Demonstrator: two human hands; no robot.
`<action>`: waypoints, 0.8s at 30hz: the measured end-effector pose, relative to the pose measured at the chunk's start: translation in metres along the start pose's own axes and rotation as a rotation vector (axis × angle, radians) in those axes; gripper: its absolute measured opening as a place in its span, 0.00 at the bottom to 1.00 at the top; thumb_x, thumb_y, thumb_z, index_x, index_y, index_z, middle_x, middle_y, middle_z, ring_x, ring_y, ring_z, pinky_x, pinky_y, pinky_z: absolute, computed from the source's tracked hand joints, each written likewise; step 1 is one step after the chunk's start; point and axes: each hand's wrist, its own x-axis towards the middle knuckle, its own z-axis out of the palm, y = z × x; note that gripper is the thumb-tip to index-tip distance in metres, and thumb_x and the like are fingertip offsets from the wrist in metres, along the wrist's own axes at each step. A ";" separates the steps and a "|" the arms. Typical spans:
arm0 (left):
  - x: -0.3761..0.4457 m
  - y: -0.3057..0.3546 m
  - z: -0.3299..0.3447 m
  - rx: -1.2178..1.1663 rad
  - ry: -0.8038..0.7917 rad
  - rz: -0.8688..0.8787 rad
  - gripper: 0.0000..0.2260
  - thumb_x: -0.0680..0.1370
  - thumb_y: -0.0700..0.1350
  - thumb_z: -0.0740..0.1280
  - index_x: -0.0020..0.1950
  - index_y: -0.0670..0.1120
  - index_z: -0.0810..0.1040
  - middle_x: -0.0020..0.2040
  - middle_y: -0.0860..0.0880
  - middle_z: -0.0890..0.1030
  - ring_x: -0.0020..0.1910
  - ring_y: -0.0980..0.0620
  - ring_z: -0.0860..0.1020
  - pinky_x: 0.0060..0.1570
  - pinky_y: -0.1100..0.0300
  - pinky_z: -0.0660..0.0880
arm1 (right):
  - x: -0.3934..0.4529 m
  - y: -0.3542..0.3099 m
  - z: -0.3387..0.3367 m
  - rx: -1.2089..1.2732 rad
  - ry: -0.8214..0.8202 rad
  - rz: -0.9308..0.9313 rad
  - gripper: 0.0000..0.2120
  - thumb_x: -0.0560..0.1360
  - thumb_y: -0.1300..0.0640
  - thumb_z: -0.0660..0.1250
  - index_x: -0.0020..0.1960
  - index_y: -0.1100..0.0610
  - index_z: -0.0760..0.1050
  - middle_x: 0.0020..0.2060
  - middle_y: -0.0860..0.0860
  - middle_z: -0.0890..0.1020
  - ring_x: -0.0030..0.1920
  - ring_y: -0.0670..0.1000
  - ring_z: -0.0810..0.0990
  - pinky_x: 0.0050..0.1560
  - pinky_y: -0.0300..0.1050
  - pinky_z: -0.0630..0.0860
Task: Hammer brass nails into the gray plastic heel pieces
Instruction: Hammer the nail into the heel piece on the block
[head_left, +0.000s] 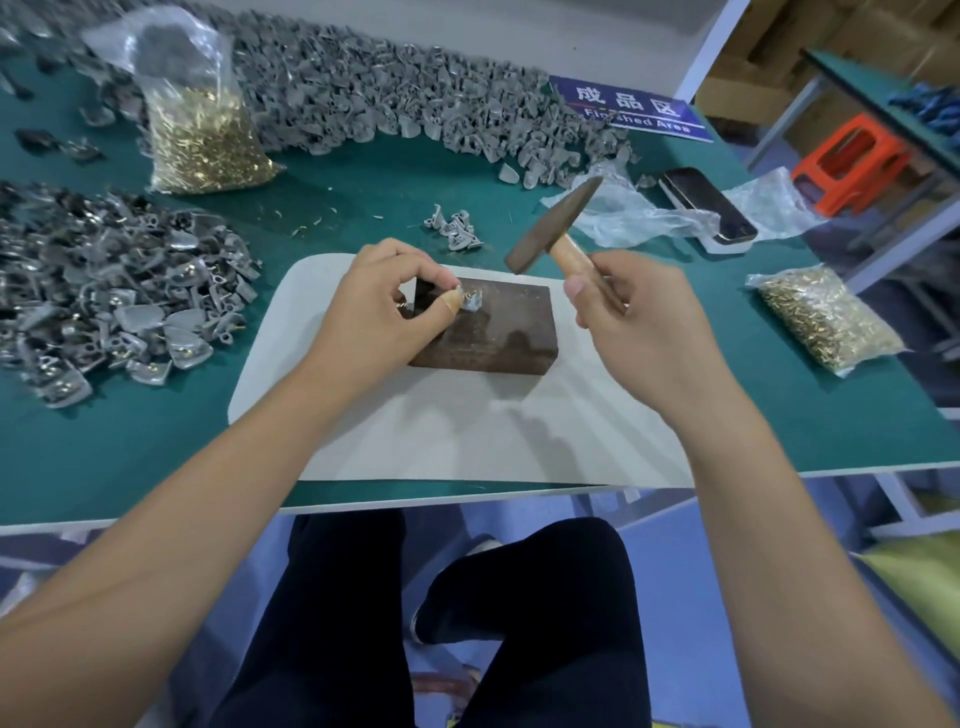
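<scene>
A gray plastic heel piece (471, 301) sits on a dark metal block (488, 332) that rests on a white mat (467, 431). My left hand (384, 306) pinches the heel piece and a brass nail (464, 296) between thumb and forefinger. My right hand (639, 322) grips the wooden handle of a hammer (553, 226), whose dark head is raised above and to the right of the heel piece.
Heaps of gray heel pieces lie at the left (104, 291) and along the back (415, 98). Bags of brass nails stand at back left (202, 130) and right (826, 317). A phone (709, 205), crumpled plastic wrap and a blue sign (628, 106) lie beyond the block.
</scene>
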 end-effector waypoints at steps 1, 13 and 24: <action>-0.001 -0.001 0.000 0.000 0.005 0.010 0.02 0.77 0.45 0.74 0.47 0.52 0.83 0.50 0.52 0.79 0.56 0.55 0.74 0.47 0.68 0.70 | 0.000 -0.003 0.001 0.003 0.014 0.001 0.15 0.83 0.52 0.63 0.46 0.63 0.75 0.38 0.62 0.80 0.38 0.59 0.76 0.39 0.54 0.72; 0.000 -0.012 0.001 -0.053 0.067 0.006 0.01 0.77 0.45 0.73 0.49 0.49 0.84 0.48 0.58 0.80 0.51 0.57 0.78 0.45 0.68 0.71 | -0.004 -0.012 0.006 -0.088 -0.068 0.004 0.10 0.84 0.45 0.60 0.52 0.49 0.76 0.34 0.44 0.84 0.36 0.45 0.78 0.37 0.48 0.72; 0.003 -0.008 -0.001 -0.086 0.078 -0.046 0.04 0.76 0.47 0.75 0.49 0.49 0.86 0.48 0.53 0.82 0.49 0.59 0.80 0.45 0.59 0.78 | -0.003 -0.009 0.010 -0.066 -0.016 -0.040 0.13 0.83 0.45 0.61 0.50 0.53 0.77 0.37 0.52 0.80 0.37 0.57 0.75 0.40 0.56 0.75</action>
